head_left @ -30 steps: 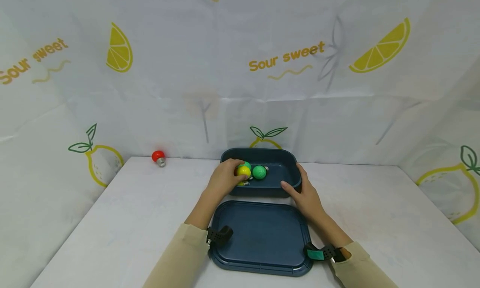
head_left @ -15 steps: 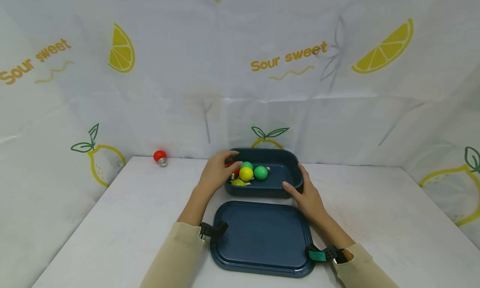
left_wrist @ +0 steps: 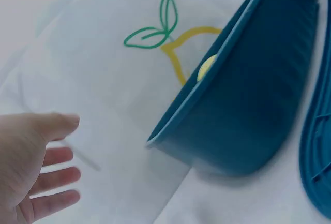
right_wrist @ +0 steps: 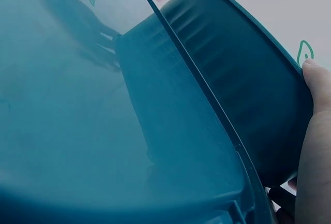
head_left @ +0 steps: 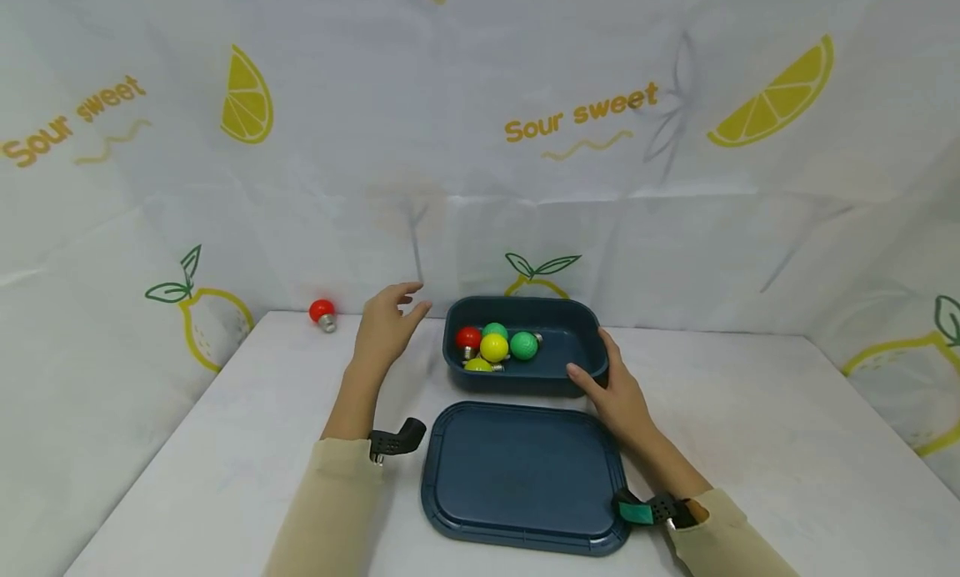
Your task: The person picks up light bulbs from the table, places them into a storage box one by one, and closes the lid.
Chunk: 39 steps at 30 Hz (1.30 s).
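A dark blue box [head_left: 528, 385] holds several small coloured bulbs: a red bulb [head_left: 468, 338], a yellow bulb [head_left: 493, 348], a green bulb [head_left: 524, 345], and others beside them. My right hand [head_left: 617, 393] holds the box at its right end, thumb over the rim and fingers along the outside. In the left wrist view, my left hand [left_wrist: 39, 167] is apart from the box, its fingers extended with nothing in them. It hovers left of the box in the head view. A lone red bulb [head_left: 322, 310] lies farther left at the table's back edge.
In front of the box lies a dark blue lid [head_left: 525, 477], flat on the white table [head_left: 187, 477]. A pale sheet [head_left: 337, 185] printed with lemons hangs close behind the table's back edge.
My left hand has let go of a bulb inside the box and moved left, out of it. The red bulb at the box's left end now shows fully. My right hand stays on the box.
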Available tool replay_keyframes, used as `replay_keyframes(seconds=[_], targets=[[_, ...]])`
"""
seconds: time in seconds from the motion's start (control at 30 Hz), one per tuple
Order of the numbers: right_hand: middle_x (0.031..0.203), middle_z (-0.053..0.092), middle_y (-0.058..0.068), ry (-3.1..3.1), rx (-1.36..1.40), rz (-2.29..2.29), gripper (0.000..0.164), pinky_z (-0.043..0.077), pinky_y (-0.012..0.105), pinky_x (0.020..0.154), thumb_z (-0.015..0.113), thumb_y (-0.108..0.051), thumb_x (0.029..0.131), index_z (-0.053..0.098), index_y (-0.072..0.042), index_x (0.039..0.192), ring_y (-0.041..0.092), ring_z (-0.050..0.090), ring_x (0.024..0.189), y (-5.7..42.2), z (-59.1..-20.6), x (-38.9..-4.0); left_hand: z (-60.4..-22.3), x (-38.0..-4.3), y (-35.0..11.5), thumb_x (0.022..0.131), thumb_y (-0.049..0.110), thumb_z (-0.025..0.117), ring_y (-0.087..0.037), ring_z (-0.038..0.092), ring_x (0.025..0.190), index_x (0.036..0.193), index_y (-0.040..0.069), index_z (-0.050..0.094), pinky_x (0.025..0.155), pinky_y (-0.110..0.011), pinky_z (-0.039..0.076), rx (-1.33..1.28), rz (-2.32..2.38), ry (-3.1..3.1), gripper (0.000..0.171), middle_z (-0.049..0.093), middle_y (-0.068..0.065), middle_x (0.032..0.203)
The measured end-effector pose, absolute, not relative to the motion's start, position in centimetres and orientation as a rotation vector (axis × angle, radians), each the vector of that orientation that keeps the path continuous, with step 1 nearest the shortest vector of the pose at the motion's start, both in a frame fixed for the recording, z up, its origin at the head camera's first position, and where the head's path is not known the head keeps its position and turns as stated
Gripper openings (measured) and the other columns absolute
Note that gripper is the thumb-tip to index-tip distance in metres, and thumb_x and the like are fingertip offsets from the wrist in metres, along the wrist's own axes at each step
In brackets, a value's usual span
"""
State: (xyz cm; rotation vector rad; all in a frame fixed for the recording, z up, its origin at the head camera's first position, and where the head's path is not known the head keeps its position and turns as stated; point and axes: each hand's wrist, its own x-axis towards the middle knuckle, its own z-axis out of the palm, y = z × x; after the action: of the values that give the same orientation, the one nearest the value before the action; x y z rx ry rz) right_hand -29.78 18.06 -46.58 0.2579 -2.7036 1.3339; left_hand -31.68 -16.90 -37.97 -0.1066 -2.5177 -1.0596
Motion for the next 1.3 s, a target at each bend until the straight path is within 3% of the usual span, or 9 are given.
replay_keyframes(seconds=[0.3,0.6,0.8,0.97,1.3], targets=[[0.168,0.021,0.019,-2.689,0.264,1.329,0.087,0.027,0.066,0.119,0.056,-0.053,0.099,0.005,-0.025,0.164,0.045,0.028,0.152,18.0,-46.9,-30.4,-39.0,-32.2,-19.8,0.097,0.026,0.067,-0.036,0.062,0.123,0.138,0.006,0.061,0.100,-0.052,0.053,0.048,-0.935,-2.487,0.046,0.062,-0.019,0.138],[0.169,0.019,0.018,-2.688,0.255,1.347,0.086,0.024,0.066,0.121,0.057,-0.050,0.099,0.006,-0.024,0.164,0.044,0.026,0.153,17.8,-46.8,-29.8,-40.3,-33.1,-23.3,0.096,0.022,0.067,-0.044,0.060,0.124,0.138,0.003,0.058,0.090,-0.059,0.054,0.208,-0.737,-2.484,0.047,0.058,-0.024,0.140],[0.169,0.020,0.016,-2.664,0.261,1.362,0.085,0.024,0.064,0.122,0.057,-0.050,0.099,0.008,-0.025,0.164,0.042,0.026,0.153,17.4,-46.8,-30.1,-40.4,-34.2,-26.2,0.093,0.017,0.070,-0.046,0.052,0.131,0.139,-0.001,0.055,0.100,-0.061,0.049,0.306,-0.805,-2.397,0.052,0.050,-0.026,0.145],[0.169,0.020,0.015,-2.658,0.267,1.351,0.086,0.025,0.064,0.121,0.057,-0.052,0.098,0.008,-0.026,0.164,0.041,0.027,0.153,17.3,-46.8,-30.5,-40.6,-34.7,-28.5,0.095,0.019,0.063,-0.044,0.045,0.138,0.145,-0.001,0.049,0.113,-0.056,0.042,0.436,-0.971,-2.370,0.055,0.043,-0.026,0.151],[0.169,0.020,0.017,-2.671,0.253,1.345,0.086,0.025,0.065,0.121,0.058,-0.050,0.099,0.008,-0.024,0.164,0.043,0.026,0.153,18.0,-46.9,-30.2,-42.7,-35.2,-30.1,0.096,0.020,0.063,-0.045,0.038,0.142,0.152,-0.004,0.038,0.122,-0.054,0.032,0.502,-1.060,-2.432,0.066,0.038,-0.030,0.153]])
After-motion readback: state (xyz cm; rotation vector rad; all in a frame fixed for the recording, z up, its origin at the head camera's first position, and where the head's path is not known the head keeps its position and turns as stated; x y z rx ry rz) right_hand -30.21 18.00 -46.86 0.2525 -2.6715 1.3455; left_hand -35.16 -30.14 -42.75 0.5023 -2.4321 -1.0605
